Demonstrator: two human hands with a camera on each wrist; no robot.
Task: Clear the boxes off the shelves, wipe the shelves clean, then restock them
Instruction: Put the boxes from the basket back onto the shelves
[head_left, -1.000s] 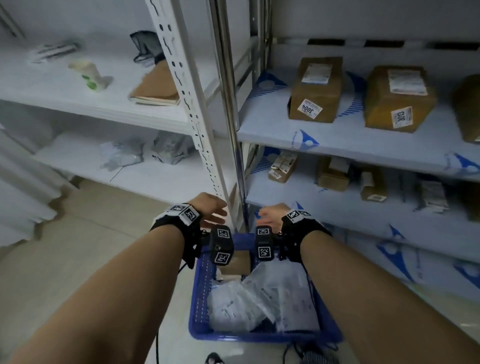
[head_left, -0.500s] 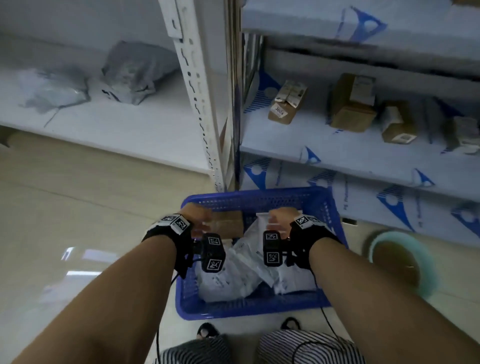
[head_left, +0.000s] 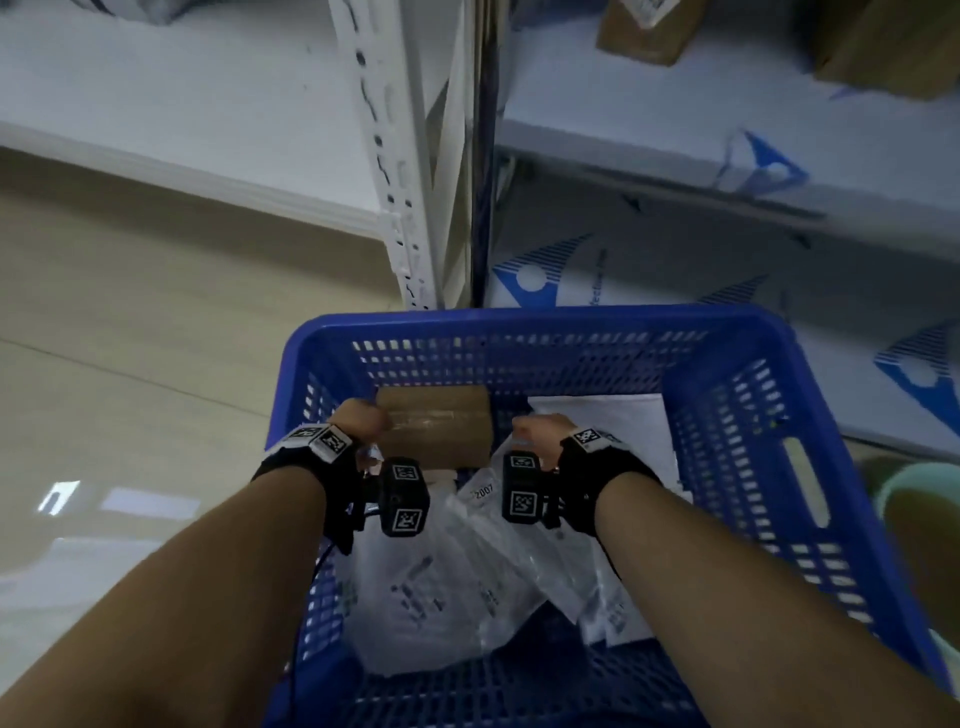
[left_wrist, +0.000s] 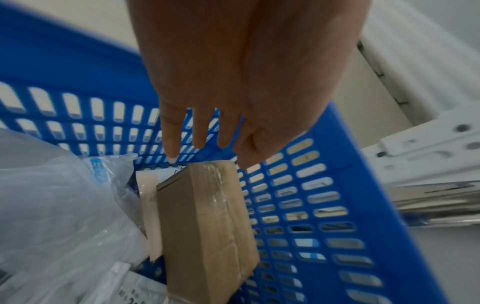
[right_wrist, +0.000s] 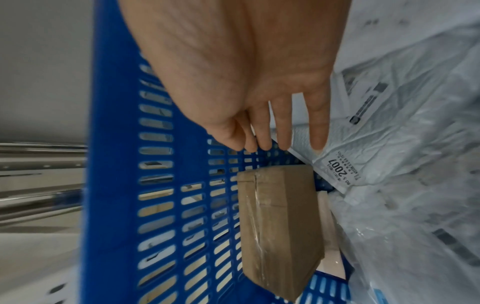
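A brown taped cardboard box (head_left: 434, 431) stands on edge against the far wall of the blue plastic basket (head_left: 545, 319), among white plastic parcels (head_left: 457, 587). My left hand (head_left: 363, 418) hangs at the box's left end with straight fingers; the left wrist view shows the left hand (left_wrist: 202, 142) just above the box (left_wrist: 207, 226), gripping nothing. My right hand (head_left: 537, 431) is at the box's right end. In the right wrist view the right hand (right_wrist: 272, 142) hangs with straight fingers over the box (right_wrist: 278, 216), beside a white parcel (right_wrist: 363, 164) labelled 2007.
The basket sits on the pale floor in front of the white shelf upright (head_left: 400, 156). More cardboard boxes (head_left: 644, 31) stand on the lower right shelf. A round greenish object (head_left: 924, 519) lies on the floor right of the basket.
My head has tilted down from the shelves to the basket. Both hands have dropped from beside the upright into the basket, to either end of the brown box.
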